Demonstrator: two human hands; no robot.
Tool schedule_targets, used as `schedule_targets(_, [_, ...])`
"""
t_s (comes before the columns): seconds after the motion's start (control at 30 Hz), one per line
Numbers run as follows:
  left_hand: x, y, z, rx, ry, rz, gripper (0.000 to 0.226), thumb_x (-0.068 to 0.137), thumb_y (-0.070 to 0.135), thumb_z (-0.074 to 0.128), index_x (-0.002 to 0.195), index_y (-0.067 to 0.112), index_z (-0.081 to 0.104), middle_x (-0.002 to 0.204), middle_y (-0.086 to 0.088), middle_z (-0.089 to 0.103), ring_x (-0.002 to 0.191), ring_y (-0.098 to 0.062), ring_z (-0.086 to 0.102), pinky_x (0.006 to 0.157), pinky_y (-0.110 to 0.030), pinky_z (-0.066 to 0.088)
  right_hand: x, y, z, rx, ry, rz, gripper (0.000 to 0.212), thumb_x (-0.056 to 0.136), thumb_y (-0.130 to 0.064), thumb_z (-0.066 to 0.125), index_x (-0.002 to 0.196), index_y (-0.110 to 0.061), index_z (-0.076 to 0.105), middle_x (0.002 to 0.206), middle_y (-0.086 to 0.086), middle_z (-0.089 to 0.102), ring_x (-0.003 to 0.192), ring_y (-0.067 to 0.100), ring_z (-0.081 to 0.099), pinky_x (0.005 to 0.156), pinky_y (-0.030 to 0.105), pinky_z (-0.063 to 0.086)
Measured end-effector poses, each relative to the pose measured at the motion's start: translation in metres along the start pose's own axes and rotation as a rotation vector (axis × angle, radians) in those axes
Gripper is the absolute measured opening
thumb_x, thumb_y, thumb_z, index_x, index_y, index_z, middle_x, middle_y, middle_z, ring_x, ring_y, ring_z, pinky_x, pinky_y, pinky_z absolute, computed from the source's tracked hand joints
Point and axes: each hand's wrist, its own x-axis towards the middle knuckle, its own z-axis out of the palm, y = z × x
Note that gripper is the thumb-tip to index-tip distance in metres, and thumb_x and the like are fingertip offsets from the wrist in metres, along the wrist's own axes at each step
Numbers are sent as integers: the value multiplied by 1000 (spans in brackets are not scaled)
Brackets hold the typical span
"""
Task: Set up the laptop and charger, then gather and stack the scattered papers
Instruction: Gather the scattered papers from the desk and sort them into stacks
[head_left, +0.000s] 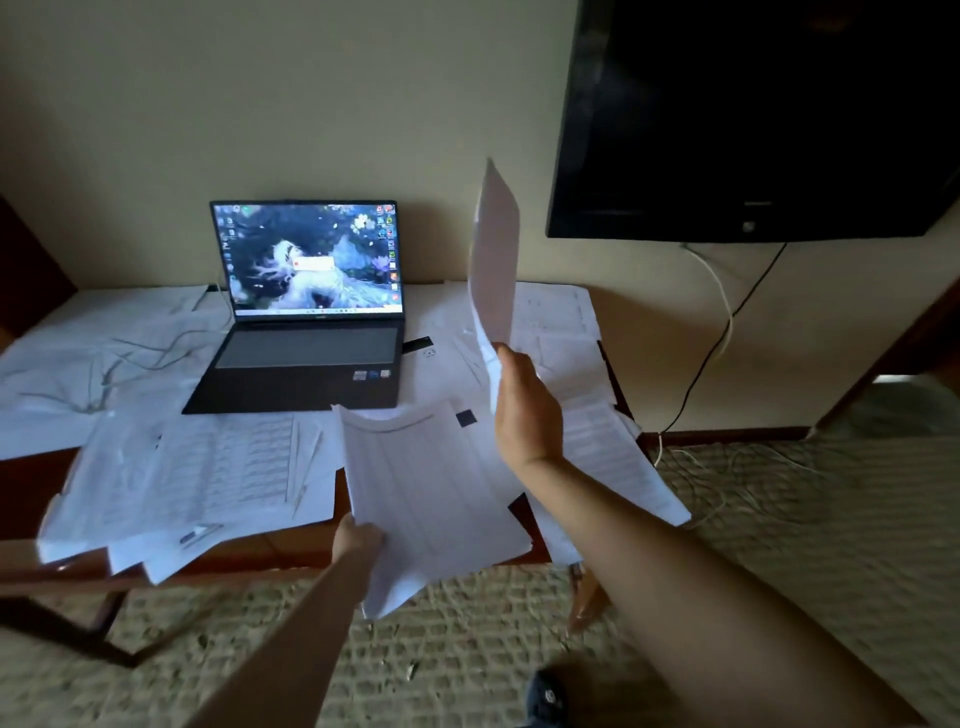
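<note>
- The right hand (527, 410) grasps a raised sheet (493, 260) by its lower edge, fingers wrapped round the far side. The sheet stands almost upright, long axis running up toward the wall, seen nearly edge-on, over the right part of the counter (31, 499).
- The left hand (358, 540) pinches the near-left edge of a gathered stack (431, 499) that lies roughly flat at the front of the counter, its near corner overhanging the carpet (467, 649).
- The relation that matters: the stack sits down and to the left of the raised sheet, with the two hands fairly near each other. Judging by this, the right hand needs to swing its sheet down and flat so the long sides match the stack beneath.
- The stack's pages are white with faint ruled or tabular print; their edges look roughly even, though blur hides detail.
- Loose papers (197, 467) remain fanned over the left front of the counter, nearer the left hand, and more papers lie on the right behind the right forearm.
- The laptop (306, 317) stands open and lit at the back centre, with a cable (130, 358) trailing to its left, so gathering looks like the step in hand.
</note>
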Motion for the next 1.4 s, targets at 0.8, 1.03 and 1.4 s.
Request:
schedule_targets(0.8, [9, -11, -18, -585, -162, -236, 52, 99, 52, 31, 108, 13, 62, 100, -12, 66, 87, -31, 62, 71, -40, 50, -61, 63, 97, 15, -568, 642, 34, 92, -8, 33, 118, -17, 53, 124, 12, 59, 109, 30, 55, 84, 30, 43])
schedule_targets(1.03, [28, -19, -15, -334, -76, -131, 32, 90, 16, 60, 119, 1, 59, 100, -17, 67, 91, -34, 64, 88, -50, 51, -63, 72, 103, 32, -592, 668, 47, 90, 6, 33, 132, -9, 48, 127, 15, 56, 104, 29, 52, 78, 24, 37])
schedule_targets(1.4, [18, -10, -15, -178, -103, -32, 31, 85, -8, 46, 106, 12, 57, 92, -8, 63, 88, -31, 59, 78, -43, 52, -52, 69, 112, 3, -636, 656, 43, 88, 4, 33, 122, -10, 55, 120, 11, 59, 106, 31, 55, 76, 25, 40])
